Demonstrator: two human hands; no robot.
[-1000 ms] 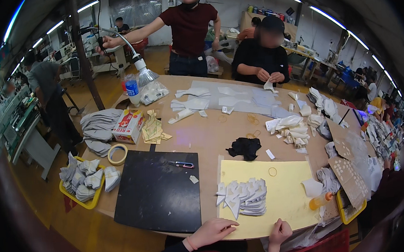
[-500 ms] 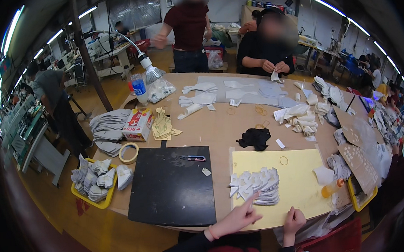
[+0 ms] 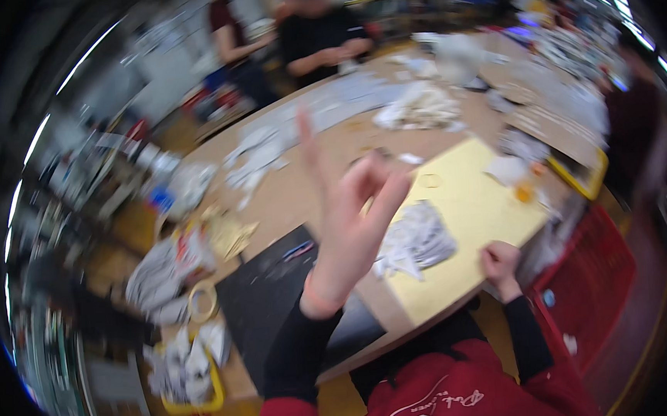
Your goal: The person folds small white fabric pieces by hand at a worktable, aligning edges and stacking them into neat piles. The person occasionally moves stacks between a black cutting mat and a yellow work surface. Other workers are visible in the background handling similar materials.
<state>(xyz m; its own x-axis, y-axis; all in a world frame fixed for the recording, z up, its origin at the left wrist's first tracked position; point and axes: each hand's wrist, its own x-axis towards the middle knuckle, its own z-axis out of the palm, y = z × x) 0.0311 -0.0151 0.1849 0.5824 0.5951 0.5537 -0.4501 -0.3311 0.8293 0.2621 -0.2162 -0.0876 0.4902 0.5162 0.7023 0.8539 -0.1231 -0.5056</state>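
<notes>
My left hand [image 3: 353, 214] is raised above the table, smeared by motion. Its index finger stretches up, the thumb stands apart, and nothing shows in it. Just right of it, a heap of small white fabric pieces [image 3: 417, 239] lies on a yellow sheet [image 3: 471, 190]. My right hand [image 3: 500, 262] is a closed fist at the sheet's near right edge, with nothing poking out of it. Below my left wrist, a black board [image 3: 266, 290] carries a small cutter knife [image 3: 298, 250]. The black cloth behind my left hand is mostly hidden.
Left of the board lie a tape roll [image 3: 201, 301], grey fabric stacks [image 3: 154, 276] and a yellow basket [image 3: 197, 407] of pieces. Cream fabric [image 3: 422, 107] lies farther off. An orange-topped bottle [image 3: 529, 191] and a red crate [image 3: 594, 290] are at right. A person in black [image 3: 322, 42] works across the table.
My left hand has lifted from beside the white pieces, index finger now pointing up. The view has swung to the right and blurred. My right hand stays a fist near the table edge.
</notes>
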